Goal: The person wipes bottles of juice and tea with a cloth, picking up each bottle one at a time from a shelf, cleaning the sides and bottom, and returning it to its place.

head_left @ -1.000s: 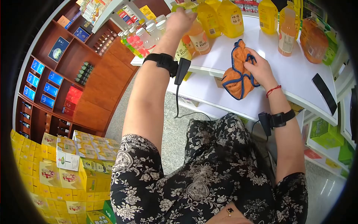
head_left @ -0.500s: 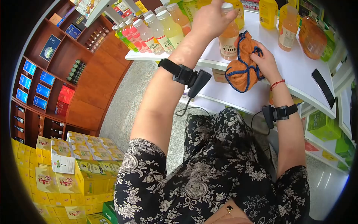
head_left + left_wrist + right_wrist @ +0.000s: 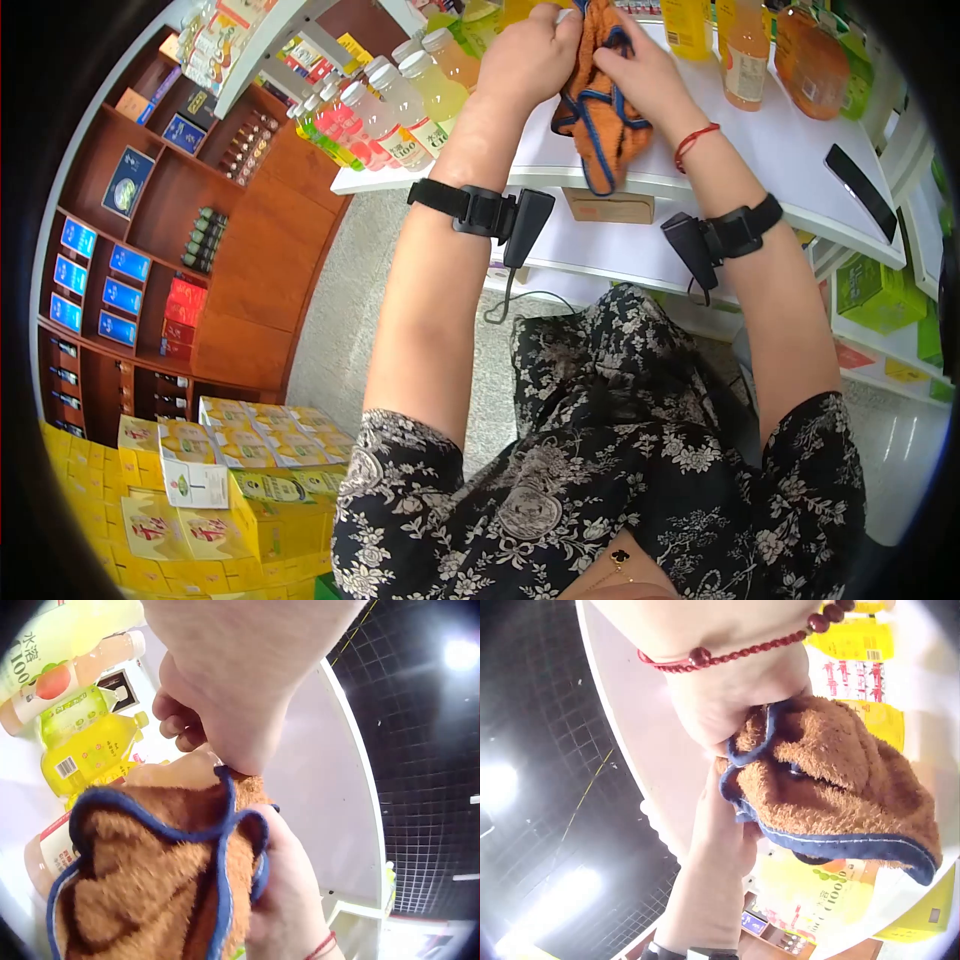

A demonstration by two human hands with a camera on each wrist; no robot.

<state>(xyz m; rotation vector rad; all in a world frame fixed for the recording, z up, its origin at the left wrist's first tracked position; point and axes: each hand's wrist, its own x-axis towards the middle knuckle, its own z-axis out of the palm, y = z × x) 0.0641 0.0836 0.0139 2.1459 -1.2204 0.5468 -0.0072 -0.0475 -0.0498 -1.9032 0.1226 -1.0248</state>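
My left hand (image 3: pixel 525 60) grips the top of a peach-coloured drink bottle (image 3: pixel 37 866), fingers curled near its neck. Most of that bottle is hidden behind an orange-brown towel cloth (image 3: pixel 600 125) with dark blue edging. My right hand (image 3: pixel 650 80) holds the bunched cloth against the bottle's upper part, close beside the left hand. In the right wrist view the cloth (image 3: pixel 840 780) hangs in folds from the right hand, and the two hands meet at its upper end.
Several drink bottles (image 3: pixel 400 115) stand in rows at the shelf's left end. A peach bottle (image 3: pixel 745 60) and a large amber bottle (image 3: pixel 812 60) stand on the right. A phone (image 3: pixel 860 190) lies near the white shelf's right edge. Below is a small cardboard box (image 3: pixel 610 207).
My left hand came from the back row of bottles toward the right hand, bringing the peach bottle. The right hand moved the cloth up and left onto the bottle.
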